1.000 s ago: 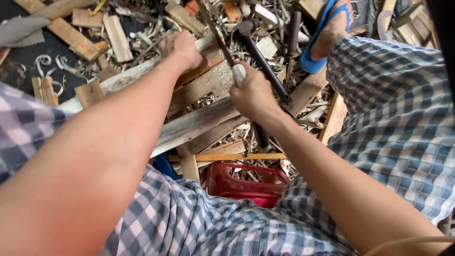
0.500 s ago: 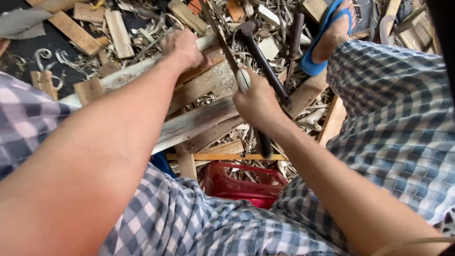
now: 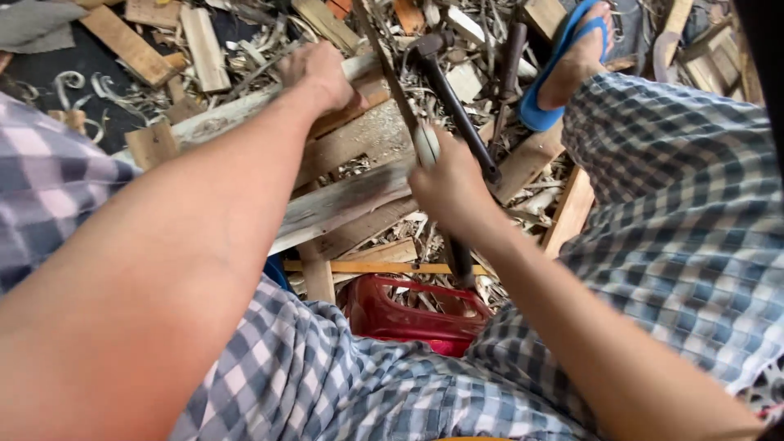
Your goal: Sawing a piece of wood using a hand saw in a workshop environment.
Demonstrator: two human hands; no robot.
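My left hand point(image 3: 322, 73) presses down on a long pale wooden plank point(image 3: 229, 114) that lies across a pile of boards. My right hand point(image 3: 451, 186) is closed around the pale handle point(image 3: 425, 144) of a thin saw blade point(image 3: 384, 57), which runs up and away over a rough board point(image 3: 359, 139). A broader grey plank point(image 3: 343, 204) lies just below that board. A hammer point(image 3: 457, 106) with a black handle rests right beside my right hand. My checked trousers fill the lower part of the view.
Scrap boards and wood shavings point(image 3: 204, 49) cover the ground. A red plastic crate point(image 3: 408, 318) sits between my legs. My foot in a blue sandal point(image 3: 572, 57) rests at the upper right, near more wooden offcuts point(image 3: 567, 212).
My right hand with the saw handle has drawn slightly down and toward me. My left hand stays pressed on the plank.
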